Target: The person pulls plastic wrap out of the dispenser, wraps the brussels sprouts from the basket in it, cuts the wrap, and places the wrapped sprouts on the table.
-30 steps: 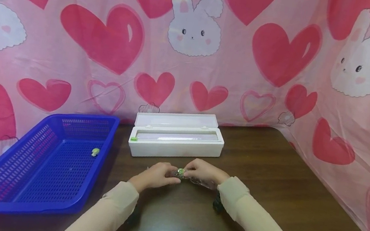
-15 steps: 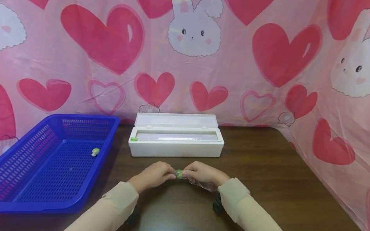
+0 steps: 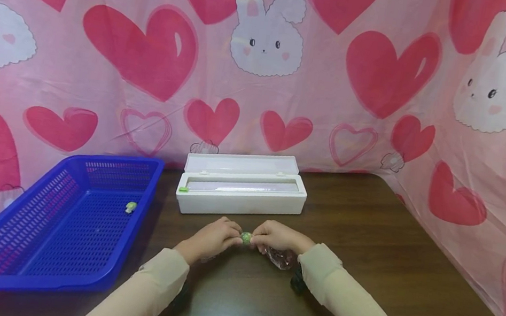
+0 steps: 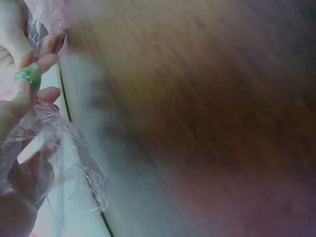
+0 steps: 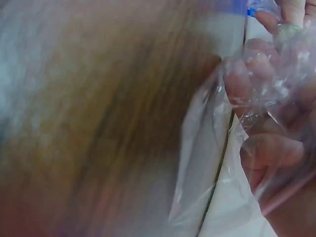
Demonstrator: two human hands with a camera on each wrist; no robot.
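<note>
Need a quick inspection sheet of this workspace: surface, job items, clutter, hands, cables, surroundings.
Surface: dark brown wood-look table.
Job items: small green item between the hands, clear film around it and trailing; white box, lid up, behind the hands; blue basket, to the left, holding a green-and-white piece.
Clutter: nothing seen.
Hands: left hand and right hand pinch opposite sides of the green item.
Cables: nothing seen.
Surroundings: pink heart-and-rabbit backdrop.
</note>
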